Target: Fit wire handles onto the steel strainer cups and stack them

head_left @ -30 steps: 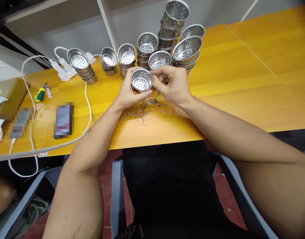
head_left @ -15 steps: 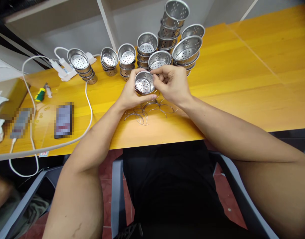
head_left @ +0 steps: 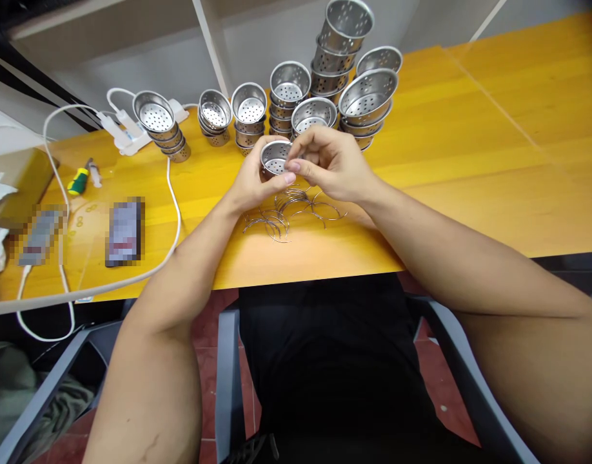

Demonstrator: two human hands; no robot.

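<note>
While the left hand [head_left: 251, 185] holds a metal cup [head_left: 273, 156], the right hand [head_left: 342, 166] has moved inward, covering its right rim; whether it grips anything, I cannot tell.

Table [head_left: 470, 154] right side open; cup stacks [head_left: 344, 26] block behind hands [head_left: 296, 164]; wires [head_left: 296, 206] in front.

Held cup [head_left: 273, 158]: right portion masked from my view by right hand [head_left: 339, 164]; contents of right fingertip pinch indeterminate. Left hand [head_left: 249, 179]: some fingers concealed behind cup. Curved wires [head_left: 287, 214]: overlapping, too fine for me to count. Dark phone [head_left: 124, 233], grey device [head_left: 40, 238]: pixelated, displays unreadable. Cardboard box [head_left: 29, 183]: cropped at left edge. Small label [head_left: 84, 299]: illegible.
</note>
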